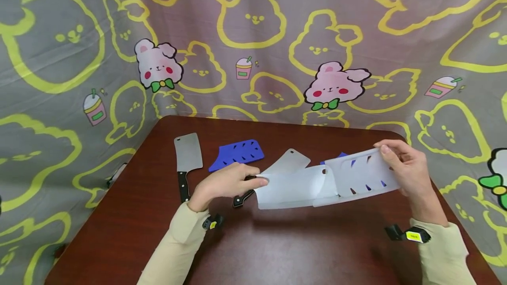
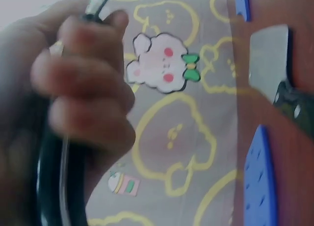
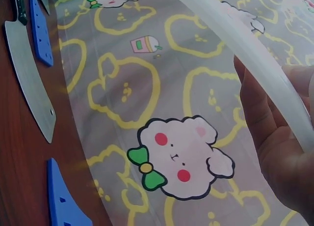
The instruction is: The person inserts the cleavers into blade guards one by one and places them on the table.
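My left hand (image 1: 227,183) grips a cleaver by its dark handle (image 2: 64,182), fingers curled round it. The cleaver's broad blade (image 1: 291,188) points right, held above the table. My right hand (image 1: 409,166) pinches a whitish translucent blade guard (image 1: 364,177) with slots at its far end, thumb in front. The blade's end with the hole overlaps the guard's left end; how deep it sits inside I cannot tell. Behind them lies another cleaver (image 1: 291,162), partly hidden by the left hand and the raised blade.
On the brown table (image 1: 134,223), a third cleaver (image 1: 188,153) lies at the left. Beside it is a blue slotted blade guard (image 1: 241,153). A second blue guard (image 3: 61,201) is mostly hidden behind the white one in the head view. A patterned curtain (image 1: 273,69) surrounds the table.
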Demonstrator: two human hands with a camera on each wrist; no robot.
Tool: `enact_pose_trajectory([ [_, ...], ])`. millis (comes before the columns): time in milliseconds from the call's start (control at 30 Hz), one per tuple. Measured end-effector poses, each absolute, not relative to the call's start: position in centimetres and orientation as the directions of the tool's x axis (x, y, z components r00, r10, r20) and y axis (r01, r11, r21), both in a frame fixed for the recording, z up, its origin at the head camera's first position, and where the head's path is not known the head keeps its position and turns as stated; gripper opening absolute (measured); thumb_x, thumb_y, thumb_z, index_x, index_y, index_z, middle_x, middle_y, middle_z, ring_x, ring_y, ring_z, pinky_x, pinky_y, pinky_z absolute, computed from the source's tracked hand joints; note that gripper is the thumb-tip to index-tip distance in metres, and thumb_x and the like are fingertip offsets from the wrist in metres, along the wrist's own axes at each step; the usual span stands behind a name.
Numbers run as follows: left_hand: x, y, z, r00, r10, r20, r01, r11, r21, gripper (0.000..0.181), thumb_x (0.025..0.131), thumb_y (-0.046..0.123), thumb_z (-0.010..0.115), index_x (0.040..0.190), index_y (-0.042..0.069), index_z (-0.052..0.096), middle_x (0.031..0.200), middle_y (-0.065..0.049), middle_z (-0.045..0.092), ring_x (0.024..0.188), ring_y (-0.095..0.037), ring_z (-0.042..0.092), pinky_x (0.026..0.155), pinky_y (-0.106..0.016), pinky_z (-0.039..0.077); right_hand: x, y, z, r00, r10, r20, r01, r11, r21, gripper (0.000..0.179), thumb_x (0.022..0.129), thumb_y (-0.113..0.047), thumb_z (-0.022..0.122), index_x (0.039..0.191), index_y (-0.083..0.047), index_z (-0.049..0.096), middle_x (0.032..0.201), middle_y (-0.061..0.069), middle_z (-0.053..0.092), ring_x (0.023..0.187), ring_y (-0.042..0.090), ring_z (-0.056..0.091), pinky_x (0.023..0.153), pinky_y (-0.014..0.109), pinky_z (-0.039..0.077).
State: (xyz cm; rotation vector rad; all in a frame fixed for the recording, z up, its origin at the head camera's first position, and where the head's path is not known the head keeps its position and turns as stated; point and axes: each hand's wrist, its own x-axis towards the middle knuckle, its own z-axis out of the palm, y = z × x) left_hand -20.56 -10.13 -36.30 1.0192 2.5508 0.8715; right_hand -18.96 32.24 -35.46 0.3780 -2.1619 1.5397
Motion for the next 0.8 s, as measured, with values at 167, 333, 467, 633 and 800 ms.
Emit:
enact_pose_trajectory([
  [167, -20.8, -11.8, -35.6, -0.737, 0.675, -0.042, 0.473, 0.558, 0.682, 0.022, 0.097, 0.046, 0.058, 0.091, 0.025, 0.063, 0.065, 0.002, 0.061, 0.053, -0.012, 0.059, 0.056, -0.028, 0.050, -18.9, 32.5, -35.4, -0.830, 0.021, 0.558, -0.536, 0.250, -0.806, 0.019, 0.094, 0.006, 0.055, 0.111, 0.010, 0.062, 0.084, -0.008, 0.071, 0.069, 0.002, 0.069, 0.057, 0.018, 0.055],
  [333, -21.0, -13.6, -35.2, -0.755, 0.655, -0.032, 0.466, 0.571, 0.675, 0.018, 0.097, 0.043, 0.059, 0.094, 0.026, 0.065, 0.063, 0.001, 0.058, 0.055, -0.016, 0.058, 0.054, -0.028, 0.046, -18.9, 33.0, -35.2, -0.818, 0.055, 0.572, -0.559, 0.158, -0.814, 0.019, 0.094, 0.007, 0.054, 0.110, 0.010, 0.064, 0.081, -0.005, 0.071, 0.070, 0.003, 0.069, 0.057, 0.017, 0.054],
  [467, -21.0, -14.0, -34.9, -0.753, 0.658, 0.006, 0.492, 0.558, 0.668, 0.021, 0.096, 0.045, 0.059, 0.093, 0.024, 0.064, 0.060, 0.004, 0.052, 0.054, -0.013, 0.054, 0.054, -0.027, 0.043, -18.7, 33.0, -35.1, -0.839, 0.103, 0.534, -0.508, 0.203, -0.837, 0.018, 0.095, 0.002, 0.056, 0.110, 0.008, 0.064, 0.081, -0.007, 0.070, 0.070, 0.001, 0.070, 0.056, 0.017, 0.054],
  [633, -21.1, -14.0, -34.8, -0.753, 0.655, 0.053, 0.507, 0.528, 0.682, 0.027, 0.096, 0.044, 0.060, 0.084, 0.020, 0.060, 0.057, 0.007, 0.047, 0.052, -0.008, 0.048, 0.054, -0.025, 0.040, -18.6, 32.4, -35.3, -0.853, 0.139, 0.502, -0.474, 0.197, -0.859, 0.019, 0.095, -0.001, 0.058, 0.111, 0.009, 0.064, 0.083, -0.006, 0.070, 0.071, 0.003, 0.070, 0.056, 0.019, 0.055],
  [800, -20.9, -14.2, -34.6, -0.750, 0.654, 0.103, 0.531, 0.501, 0.683, 0.022, 0.097, 0.036, 0.061, 0.080, 0.021, 0.059, 0.055, 0.007, 0.046, 0.051, -0.009, 0.046, 0.053, -0.025, 0.038, -18.8, 31.6, -35.6, -0.852, 0.146, 0.502, -0.485, 0.140, -0.863, 0.018, 0.096, -0.001, 0.057, 0.110, 0.009, 0.064, 0.083, -0.004, 0.070, 0.070, 0.004, 0.070, 0.054, 0.020, 0.055],
])
